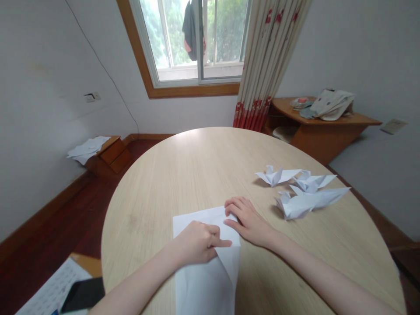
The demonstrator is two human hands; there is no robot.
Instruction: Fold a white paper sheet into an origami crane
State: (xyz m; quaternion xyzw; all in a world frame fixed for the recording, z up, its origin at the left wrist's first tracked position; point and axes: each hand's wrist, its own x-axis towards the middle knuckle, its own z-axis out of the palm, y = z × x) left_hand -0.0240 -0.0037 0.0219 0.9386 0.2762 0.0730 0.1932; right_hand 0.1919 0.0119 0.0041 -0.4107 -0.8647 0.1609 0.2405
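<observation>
A sheet of white paper [206,288], partly folded, lies on the round table in front of me, its lower end cut off by the frame. My left hand [198,241] rests on it, fingers curled and the index finger stretched along a slanting fold near the right edge. Under those fingers, part of the fold is hidden. At the sheet's upper right edge, my right hand [244,218] has its thumb and bent fingers over the paper, gripping it there. To the right sit three white folded paper birds [278,176], close together.
The round wooden table [157,183] fills the middle. At lower left are a black phone [83,295] and a printed sheet [55,288] on a lower surface. A corner desk [328,131] holding a bag [333,104] stands beyond, beside a curtain [262,65].
</observation>
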